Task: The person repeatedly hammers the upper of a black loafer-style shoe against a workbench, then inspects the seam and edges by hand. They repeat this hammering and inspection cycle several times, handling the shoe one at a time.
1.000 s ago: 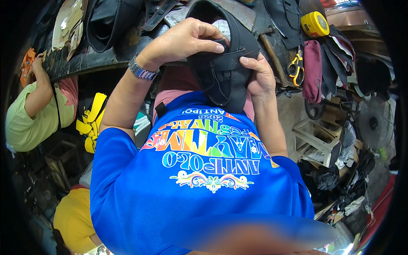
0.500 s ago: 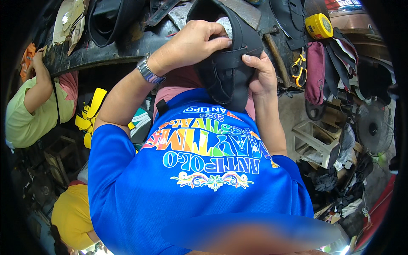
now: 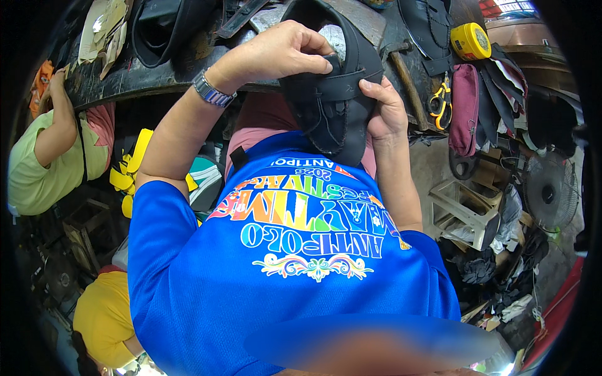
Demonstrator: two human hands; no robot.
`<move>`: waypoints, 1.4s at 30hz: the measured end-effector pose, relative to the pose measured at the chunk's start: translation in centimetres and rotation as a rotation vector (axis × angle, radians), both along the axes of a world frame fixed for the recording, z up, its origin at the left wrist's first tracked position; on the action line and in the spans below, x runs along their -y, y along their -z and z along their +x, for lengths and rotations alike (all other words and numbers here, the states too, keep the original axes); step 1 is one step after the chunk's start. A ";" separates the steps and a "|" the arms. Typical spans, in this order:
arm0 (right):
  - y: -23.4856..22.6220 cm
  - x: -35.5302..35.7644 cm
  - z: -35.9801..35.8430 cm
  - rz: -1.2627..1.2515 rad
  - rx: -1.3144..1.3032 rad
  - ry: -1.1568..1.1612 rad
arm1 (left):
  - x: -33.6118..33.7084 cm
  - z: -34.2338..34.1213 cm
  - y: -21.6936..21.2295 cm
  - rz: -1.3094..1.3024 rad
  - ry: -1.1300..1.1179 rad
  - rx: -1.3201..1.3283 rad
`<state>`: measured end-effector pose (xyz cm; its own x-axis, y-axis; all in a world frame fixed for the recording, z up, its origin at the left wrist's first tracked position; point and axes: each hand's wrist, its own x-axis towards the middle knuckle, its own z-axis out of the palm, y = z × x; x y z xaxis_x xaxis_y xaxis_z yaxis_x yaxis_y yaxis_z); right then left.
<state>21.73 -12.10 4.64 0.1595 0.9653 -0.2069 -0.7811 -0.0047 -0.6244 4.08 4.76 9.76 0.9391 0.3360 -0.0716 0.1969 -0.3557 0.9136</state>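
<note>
Fingers (image 3: 318, 64) of the left hand (image 3: 276, 53) are drawn together, thumb toward bent forefinger, and appear to pinch a black flap (image 3: 337, 62) at the opening of a black shoe (image 3: 310, 91); the exact contact is partly hidden from an onlooker. The shoe lies beneath and to the right of these fingertips, its long axis running from the collar, just beyond them, to the rounded end beside the wearer's blue shirt (image 3: 282, 307), that near end canted slightly rightward. The right hand (image 3: 387, 116) clasps the opposite flank: its thumb bears on the shoe near the right end of the cross strap (image 3: 342, 91), while its other fingers pass behind, largely out of sight. Principal relation: the left fingers meet the opening from the left, across the axis, and are nearer to the flap; the right thumb is nearer to the strap's end. To the right of the right-hand fingers, on the bench (image 3: 182, 72), lies a hammer (image 3: 406, 81), with scissors (image 3: 441, 103) farther out.
</note>
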 end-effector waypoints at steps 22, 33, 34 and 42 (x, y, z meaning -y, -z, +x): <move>-0.4 0.0 -0.4 0.002 0.033 0.010 | 1.6 -0.3 0.6 0.052 -0.097 0.161; 0.3 0.1 0.2 0.001 0.045 -0.002 | 2.0 0.0 1.0 0.108 -0.125 0.169; 0.4 0.1 0.2 -0.004 0.031 0.002 | 2.0 0.0 1.0 0.116 -0.126 0.176; -1.5 -0.1 0.1 -0.021 0.090 -0.005 | 1.4 0.0 -0.2 -0.040 -0.019 0.205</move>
<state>21.85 -12.05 6.11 0.1736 0.9616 -0.2127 -0.7220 -0.0226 -0.6915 4.07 3.40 9.97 0.9289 0.3546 0.1064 0.0123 -0.3166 0.9485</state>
